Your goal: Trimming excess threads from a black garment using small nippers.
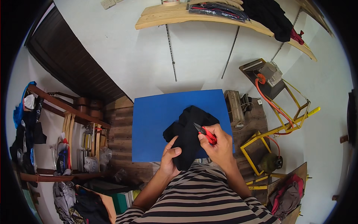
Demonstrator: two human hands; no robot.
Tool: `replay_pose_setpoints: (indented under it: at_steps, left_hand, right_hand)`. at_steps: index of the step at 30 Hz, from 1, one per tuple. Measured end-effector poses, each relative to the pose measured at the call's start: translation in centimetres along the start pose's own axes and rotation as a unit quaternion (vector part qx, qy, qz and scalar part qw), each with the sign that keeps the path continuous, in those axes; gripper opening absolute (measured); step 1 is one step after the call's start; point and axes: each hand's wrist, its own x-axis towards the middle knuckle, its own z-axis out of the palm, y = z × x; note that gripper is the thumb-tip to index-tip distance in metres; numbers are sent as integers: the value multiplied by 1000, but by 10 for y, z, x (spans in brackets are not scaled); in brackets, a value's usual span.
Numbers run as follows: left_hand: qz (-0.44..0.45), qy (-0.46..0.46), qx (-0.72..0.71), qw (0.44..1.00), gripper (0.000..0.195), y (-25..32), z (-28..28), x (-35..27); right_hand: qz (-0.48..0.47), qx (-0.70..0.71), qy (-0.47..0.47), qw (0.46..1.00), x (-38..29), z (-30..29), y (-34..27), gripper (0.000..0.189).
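Bunched black cloth (193, 117) lies over the right part of a blue tabletop (153, 117), its near end hanging toward my striped shirt. My left hand (170, 159) supports the cloth at its near left edge, thumb and a finger showing against it; the other fingers are partly hidden. In my right hand (219, 142) is a pair of red-handled thread snips (208, 135), gripped between thumb and fingers. Their dark pointed blades aim up and left, over the cloth. Whether the tips touch the fabric I cannot tell.
Right of the table stand a wooden crate (234, 107) and a yellow metal frame (279, 128) with an orange hose (268, 99) and a green gas cylinder (270, 163). Shelving (70, 107) with clutter is at left. A wooden wall shelf (162, 16) holds folded, bagged clothes.
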Motion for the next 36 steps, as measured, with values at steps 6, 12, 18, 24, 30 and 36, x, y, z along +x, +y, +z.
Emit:
replay_pose_setpoints:
  at_steps: [6, 12, 18, 24, 30, 36]
  left_hand:
    - [-9, -17, -20, 1000, 49, 0, -1, -1]
    - [-14, -18, -27, 999, 51, 6, 1, -3]
    - [-16, 6, -20, 1000, 55, 9, 7, -2]
    - [-11, 13, -16, 1000, 57, 10, 10, 1]
    - [-7, 3, -38, 999, 56, 9, 10, 4]
    - [-8, -10, -45, 999, 56, 8, 13, 9]
  right_hand:
    - [3, -4, 4, 1000, -3, 2, -2, 26]
    - [-6, -12, 0, 1000, -2, 4, -8, 25]
    - [-6, -2, -1, 1000, 1, 8, -10, 25]
    - [-21, -2, -9, 1000, 4, 10, -9, 24]
    - [-23, -3, -14, 1000, 6, 10, -15, 25]
    - [-34, -5, -30, 999, 9, 7, -15, 25]
